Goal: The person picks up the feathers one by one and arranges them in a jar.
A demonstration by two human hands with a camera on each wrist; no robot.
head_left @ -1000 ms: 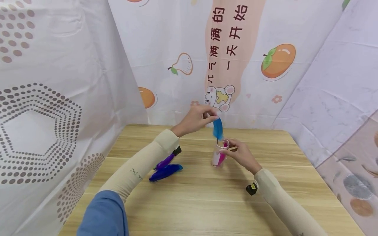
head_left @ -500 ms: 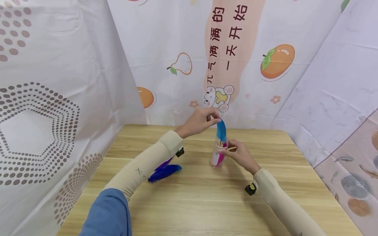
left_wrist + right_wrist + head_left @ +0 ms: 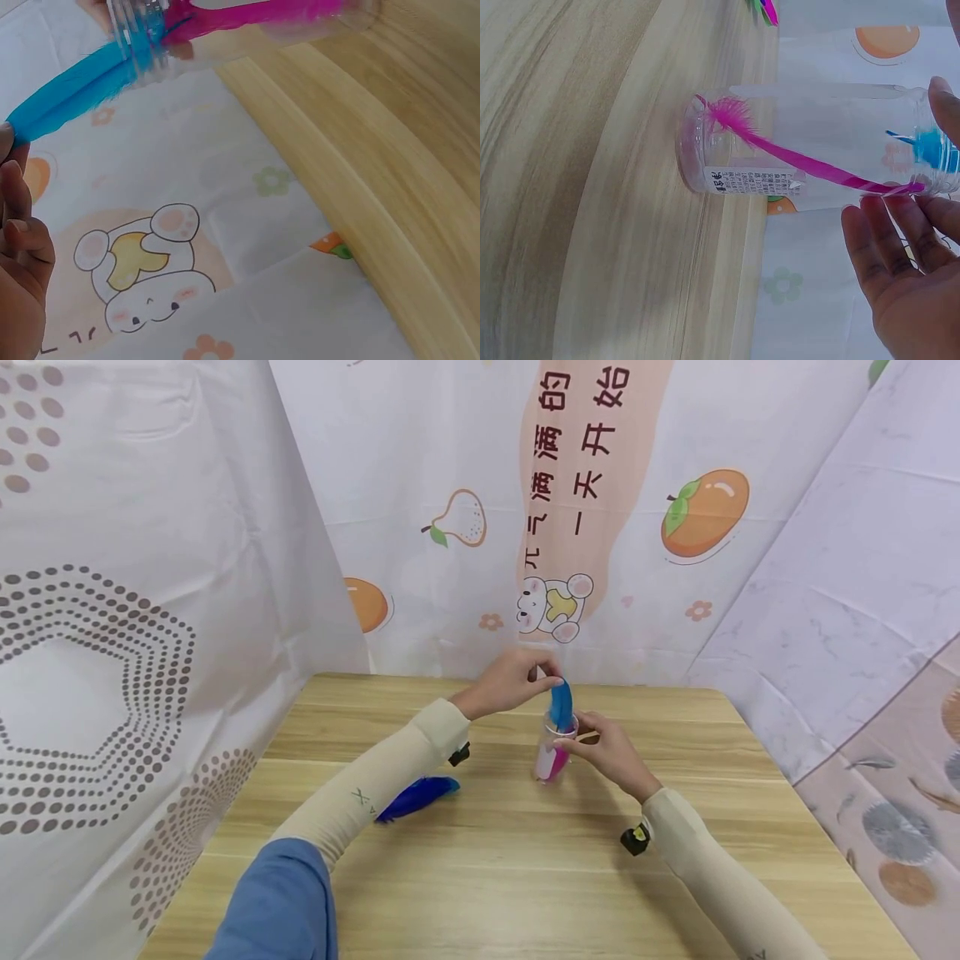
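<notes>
Nearest me on the table (image 3: 480, 868), a dark blue feather (image 3: 420, 798) lies beside the left forearm. Beyond it the right hand (image 3: 617, 757) grips a clear jar (image 3: 544, 768) near its rim, thumb and fingers on opposite sides; a pink feather (image 3: 810, 163) leans inside. Above the mouth, the left hand (image 3: 517, 679) pinches a light blue feather (image 3: 560, 703), its quill just inside. I'd call this step the insertion; the next move calls for lowering straight, then releasing, the jar held steady. A printed curtain (image 3: 397, 452) hangs behind.
</notes>
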